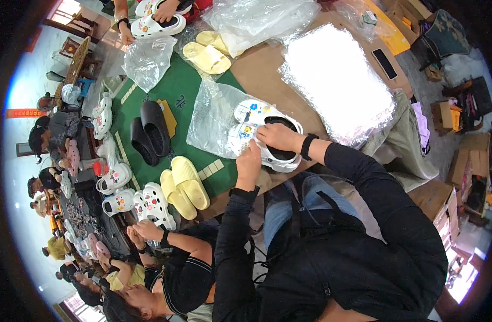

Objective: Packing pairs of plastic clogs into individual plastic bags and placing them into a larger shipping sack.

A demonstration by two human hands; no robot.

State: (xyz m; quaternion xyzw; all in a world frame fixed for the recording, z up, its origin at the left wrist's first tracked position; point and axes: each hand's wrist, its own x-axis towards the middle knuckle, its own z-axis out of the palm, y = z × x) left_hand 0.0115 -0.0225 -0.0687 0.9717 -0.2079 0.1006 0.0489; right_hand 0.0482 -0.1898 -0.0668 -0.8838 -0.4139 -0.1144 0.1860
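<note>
A pair of white clogs (248, 114) decorated with colourful charms lies partly over a clear plastic bag (211, 119) in front of me. My right hand (281, 137) grips the nearer clog at its opening, fingers curled over the upper. Beside it, my left hand (248, 165) has its fingertips pinched together against the toe area of the same clog. Whatever sits between those left fingertips is too small to make out. Black bands circle my right wrist and the cuff on my left.
Yellow slides (185, 185) and black slippers (151, 129) stand left on the green table mat (192, 153). A shiny silver sheet (340, 80) and a phone (384, 64) lie right. More charm-covered clogs (154, 206) sit near a co-worker's hands (145, 232). Another person's hands (164, 11) handle clogs at the far side.
</note>
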